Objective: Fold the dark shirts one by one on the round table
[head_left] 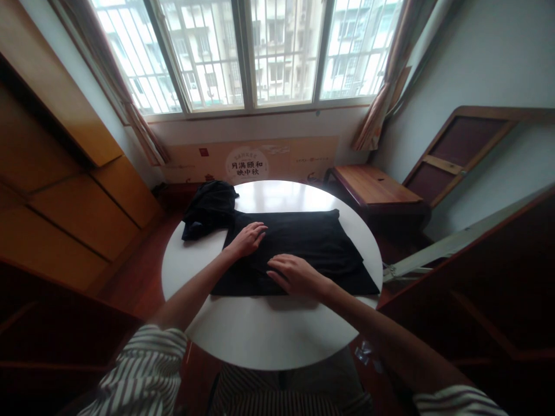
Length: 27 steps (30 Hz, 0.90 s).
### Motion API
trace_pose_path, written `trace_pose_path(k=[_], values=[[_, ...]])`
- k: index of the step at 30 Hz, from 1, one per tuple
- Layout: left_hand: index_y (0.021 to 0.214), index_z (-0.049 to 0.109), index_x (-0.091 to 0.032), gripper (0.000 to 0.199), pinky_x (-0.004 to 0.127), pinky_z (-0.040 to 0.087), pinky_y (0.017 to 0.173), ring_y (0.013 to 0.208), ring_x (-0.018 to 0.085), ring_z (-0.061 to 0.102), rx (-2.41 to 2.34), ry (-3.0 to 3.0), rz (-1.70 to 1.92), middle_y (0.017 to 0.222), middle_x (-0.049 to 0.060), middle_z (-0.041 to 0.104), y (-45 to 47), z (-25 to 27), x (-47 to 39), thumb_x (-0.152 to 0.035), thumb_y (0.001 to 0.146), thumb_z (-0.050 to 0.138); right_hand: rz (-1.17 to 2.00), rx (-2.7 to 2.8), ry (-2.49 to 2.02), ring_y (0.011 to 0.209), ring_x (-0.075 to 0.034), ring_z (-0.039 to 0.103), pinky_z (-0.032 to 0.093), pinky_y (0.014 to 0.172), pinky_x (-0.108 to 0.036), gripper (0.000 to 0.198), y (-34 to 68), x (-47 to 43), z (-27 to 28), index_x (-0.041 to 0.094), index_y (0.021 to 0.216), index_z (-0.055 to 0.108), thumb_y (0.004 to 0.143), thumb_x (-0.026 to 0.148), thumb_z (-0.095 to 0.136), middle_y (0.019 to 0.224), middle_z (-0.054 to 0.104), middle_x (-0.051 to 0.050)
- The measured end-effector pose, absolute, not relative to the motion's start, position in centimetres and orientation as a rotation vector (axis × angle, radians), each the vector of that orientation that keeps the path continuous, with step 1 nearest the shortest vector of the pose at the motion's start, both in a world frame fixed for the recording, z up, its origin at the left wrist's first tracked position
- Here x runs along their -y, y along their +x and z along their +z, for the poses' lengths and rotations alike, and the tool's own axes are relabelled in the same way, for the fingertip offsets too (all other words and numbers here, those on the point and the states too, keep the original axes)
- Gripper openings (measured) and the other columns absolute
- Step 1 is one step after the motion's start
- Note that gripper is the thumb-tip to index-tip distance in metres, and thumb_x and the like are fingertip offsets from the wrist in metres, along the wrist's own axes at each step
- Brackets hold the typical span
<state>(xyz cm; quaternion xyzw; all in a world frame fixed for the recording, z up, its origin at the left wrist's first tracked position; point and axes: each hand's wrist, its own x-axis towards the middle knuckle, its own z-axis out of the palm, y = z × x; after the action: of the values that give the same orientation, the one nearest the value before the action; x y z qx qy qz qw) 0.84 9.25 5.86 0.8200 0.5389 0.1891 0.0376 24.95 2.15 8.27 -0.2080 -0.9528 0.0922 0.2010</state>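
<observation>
A black garment (pixel 307 237) lies spread fairly flat across the round white table (pixel 273 335); its exact kind is hard to make out. On its left part rests my left hand (pixel 249 238), fingers stretched out and pointing right. My right hand (pixel 295 274) is over the near middle of the cloth, palm down with the fingers extended and the thumb apart. Neither hand grips the fabric. A second black cloth item (pixel 210 208) sits bunched up at the table's far left, touching or close to the spread one.
Beyond the table, a printed board (pixel 281 156) leans under the barred windows (pixel 281 52). To the right stand a low wooden table (pixel 375 185) and a wooden-framed panel (pixel 463 144) against the wall. Yellow-brown cabinets (pixel 82 214) line the left side.
</observation>
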Motion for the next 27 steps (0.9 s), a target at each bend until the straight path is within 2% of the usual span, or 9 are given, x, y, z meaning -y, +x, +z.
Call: trace_pose_path(k=[3,6,10,12,14,18,21,27], values=[[0.144,0.048,-0.022,0.047,0.049,0.027,0.118,0.146,0.028,0.03,-1.625,2.462,0.374,0.155,0.008,0.041,2.4,5.4,-11.9,-0.038,0.101,0.037,0.255,2.631,-0.822,0.124,-0.026,0.057,0.042,0.107,-0.042,0.038,24.7,-7.2,8.1,0.015,0.125,0.063,0.102,0.033,0.04,0.129,0.065,-0.015],[0.15,0.039,-0.03,0.05,0.058,0.022,0.117,0.15,0.029,0.021,-1.588,2.434,0.232,0.16,0.004,0.03,3.7,4.9,-13.8,-0.042,0.102,0.032,0.259,2.649,-1.13,0.139,-0.028,0.043,0.033,0.113,-0.05,0.047,24.8,-12.4,7.2,0.016,0.143,0.05,0.103,0.033,0.034,0.148,0.049,-0.015],[0.155,0.03,-0.028,0.062,0.059,0.013,0.119,0.151,0.03,0.017,-1.683,2.422,0.149,0.163,0.006,0.019,4.1,4.0,-15.2,-0.054,0.099,0.033,0.286,2.641,-1.501,0.149,-0.032,0.021,0.018,0.117,-0.061,0.06,26.1,-16.6,5.6,0.023,0.154,0.035,0.102,0.052,0.03,0.161,0.027,-0.008],[0.156,0.028,-0.025,0.07,0.058,0.011,0.119,0.151,0.032,0.016,-1.78,2.394,0.146,0.164,0.008,0.016,3.5,3.6,-15.7,-0.061,0.097,0.034,0.261,2.621,-1.605,0.15,-0.033,0.015,0.013,0.117,-0.062,0.064,26.9,-17.3,4.8,0.026,0.156,0.03,0.101,0.059,0.026,0.164,0.02,-0.005],[0.156,0.029,-0.023,0.072,0.056,0.011,0.12,0.15,0.032,0.016,-1.863,2.358,0.155,0.163,0.009,0.018,2.3,3.3,-16.4,-0.062,0.096,0.034,0.225,2.617,-1.622,0.15,-0.033,0.013,0.011,0.118,-0.06,0.067,27.7,-17.3,4.2,0.026,0.157,0.028,0.1,0.062,0.024,0.165,0.016,-0.005],[0.154,0.034,-0.022,0.063,0.052,0.013,0.12,0.149,0.03,0.021,-1.983,2.297,0.183,0.162,0.009,0.025,0.0,3.0,-17.8,-0.053,0.099,0.033,0.177,2.647,-1.557,0.15,-0.032,0.017,0.014,0.119,-0.056,0.067,29.1,-16.4,3.6,0.026,0.156,0.029,0.1,0.061,0.024,0.164,0.019,-0.004],[0.153,0.035,-0.024,0.059,0.052,0.015,0.12,0.149,0.03,0.022,-2.011,2.277,0.183,0.161,0.006,0.027,-0.7,2.8,-18.4,-0.05,0.1,0.03,0.108,2.614,-1.56,0.149,-0.031,0.02,0.015,0.119,-0.055,0.064,30.0,-15.5,3.3,0.025,0.155,0.033,0.101,0.058,0.025,0.163,0.023,-0.004],[0.152,0.038,-0.02,0.059,0.055,0.017,0.119,0.149,0.032,0.022,-2.009,2.292,0.21,0.161,0.007,0.028,-0.6,2.8,-18.2,-0.046,0.099,0.033,0.021,2.579,-1.567,0.148,-0.035,0.021,0.015,0.118,-0.057,0.066,30.8,-12.6,2.9,0.02,0.154,0.035,0.1,0.058,0.027,0.162,0.025,-0.008]])
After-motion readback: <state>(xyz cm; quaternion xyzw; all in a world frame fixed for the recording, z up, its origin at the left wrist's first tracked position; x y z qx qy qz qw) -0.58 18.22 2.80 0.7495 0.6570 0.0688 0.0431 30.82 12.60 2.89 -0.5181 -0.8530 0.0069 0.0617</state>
